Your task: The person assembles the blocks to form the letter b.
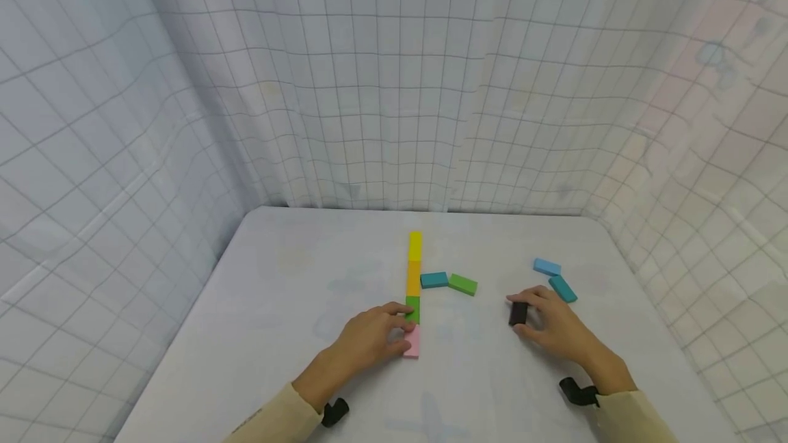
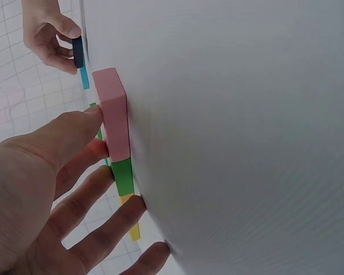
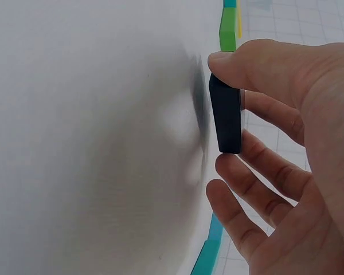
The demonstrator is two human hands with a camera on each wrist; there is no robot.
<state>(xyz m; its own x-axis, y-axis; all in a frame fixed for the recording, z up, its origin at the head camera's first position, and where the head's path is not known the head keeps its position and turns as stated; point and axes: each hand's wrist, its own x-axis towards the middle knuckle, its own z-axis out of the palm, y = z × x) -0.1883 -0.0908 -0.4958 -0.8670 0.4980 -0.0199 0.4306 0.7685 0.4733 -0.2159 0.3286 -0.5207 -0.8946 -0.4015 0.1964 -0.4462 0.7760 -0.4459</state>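
Observation:
My left hand [image 1: 369, 337] lies along a straight line of blocks, its loosely spread fingers touching the pink block [image 1: 412, 345] and the green block [image 1: 413, 304]. Beyond these, the line continues with an orange block [image 1: 414, 280] and a yellow block [image 1: 415, 246]. Between thumb and fingertips, my right hand [image 1: 557, 327] pinches a black block [image 3: 226, 117]. A shadow in the right wrist view suggests that the black block is just off the table.
From the line's right side a teal block [image 1: 434, 280] and another green block [image 1: 463, 284] branch out. Behind my right hand lie a light blue block [image 1: 546, 266] and a second teal block [image 1: 563, 288]. Checked cloth [image 1: 382, 87] encloses the white table [image 1: 295, 272] at the back and sides.

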